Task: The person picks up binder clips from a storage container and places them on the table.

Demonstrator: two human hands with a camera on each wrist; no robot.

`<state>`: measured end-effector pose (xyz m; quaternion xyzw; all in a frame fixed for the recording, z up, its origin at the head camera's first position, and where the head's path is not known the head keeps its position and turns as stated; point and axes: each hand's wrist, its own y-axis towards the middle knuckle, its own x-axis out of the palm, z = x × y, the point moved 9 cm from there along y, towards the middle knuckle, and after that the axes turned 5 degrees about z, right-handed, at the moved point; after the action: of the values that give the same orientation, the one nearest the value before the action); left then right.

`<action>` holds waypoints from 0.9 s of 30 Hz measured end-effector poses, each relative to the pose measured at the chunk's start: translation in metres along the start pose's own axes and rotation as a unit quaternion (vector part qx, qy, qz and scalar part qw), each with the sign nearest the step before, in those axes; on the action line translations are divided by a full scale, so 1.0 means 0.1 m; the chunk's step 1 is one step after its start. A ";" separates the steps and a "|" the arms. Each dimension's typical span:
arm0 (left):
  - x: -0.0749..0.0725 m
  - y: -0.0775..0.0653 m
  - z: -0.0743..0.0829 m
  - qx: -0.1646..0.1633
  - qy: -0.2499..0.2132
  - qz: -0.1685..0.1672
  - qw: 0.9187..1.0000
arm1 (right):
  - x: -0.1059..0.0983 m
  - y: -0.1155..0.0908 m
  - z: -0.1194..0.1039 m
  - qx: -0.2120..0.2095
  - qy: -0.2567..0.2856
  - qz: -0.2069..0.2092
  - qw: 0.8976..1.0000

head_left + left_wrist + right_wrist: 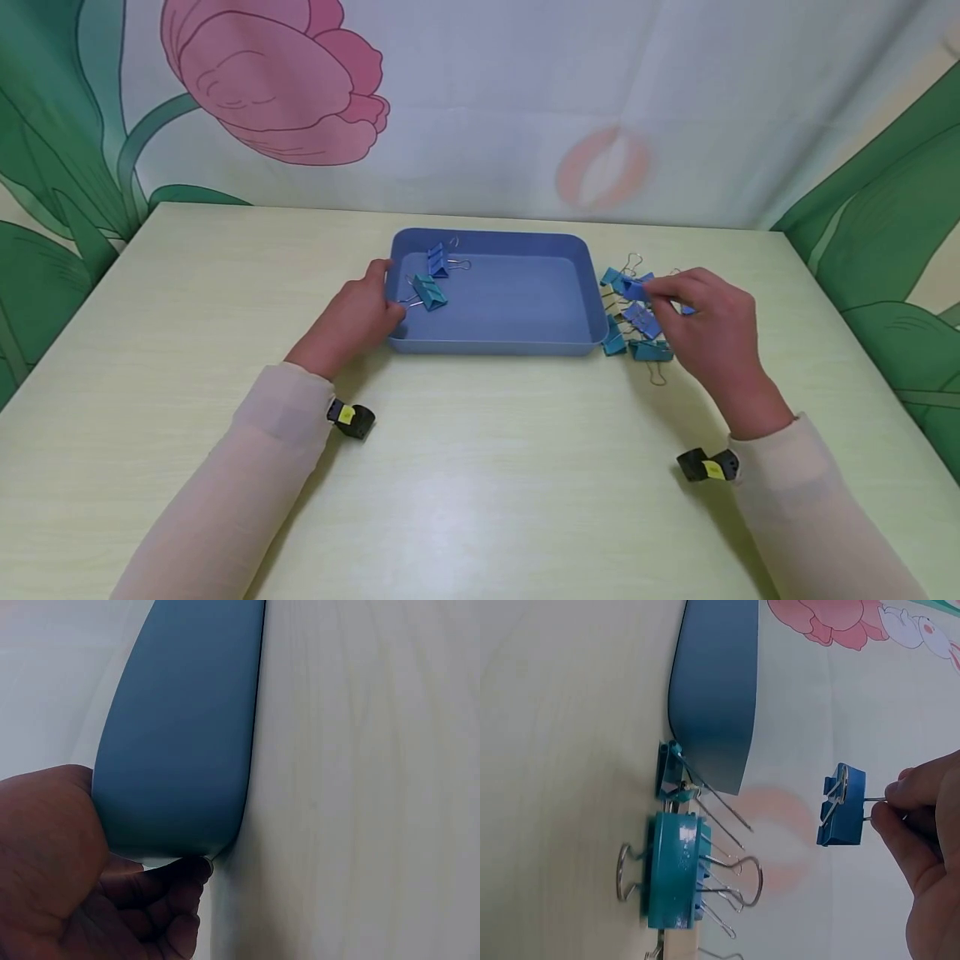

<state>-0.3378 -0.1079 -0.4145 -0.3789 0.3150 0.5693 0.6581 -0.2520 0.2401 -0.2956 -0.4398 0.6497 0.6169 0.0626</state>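
A blue rectangular tray lies on the table, with a blue binder clip and a teal binder clip inside its left part. My left hand grips the tray's left end, its curled fingers by the lower edge in the left wrist view. On the right, my right hand pinches a blue binder clip by a wire handle between thumb and fingertip. That clip hangs above a loose pile of binder clips beside the tray, among them a teal binder clip with its wire loops sticking out.
The pile also has a blue binder clip and teal clips, close to the tray's right wall; my right hand hides part of it. Behind the pale wooden table hangs a printed curtain.
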 end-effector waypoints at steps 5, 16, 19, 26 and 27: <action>0.00 0.00 -0.01 -0.001 0.001 -0.001 1.000 | -0.05 -0.05 0.06 0.013 0.007 -0.004 1.000; 0.01 0.00 0.00 0.005 -0.001 0.000 1.000 | -0.19 -0.18 0.24 0.030 -0.002 -0.002 1.000; 0.01 0.00 0.00 0.003 -0.001 -0.001 1.000 | -0.22 -0.23 0.29 0.036 -0.009 -0.001 0.999; 0.01 0.01 -0.01 0.003 0.000 0.002 1.000 | -0.25 -0.32 0.44 0.069 -0.029 -0.023 0.997; 0.01 0.01 -0.01 0.004 0.000 0.003 1.000 | -0.25 -0.34 0.46 0.074 -0.031 -0.027 0.996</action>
<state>-0.3383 -0.1083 -0.4164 -0.3749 0.3183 0.5701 0.6582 -0.2362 0.2966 -0.3159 -0.4322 0.6790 0.5786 0.1318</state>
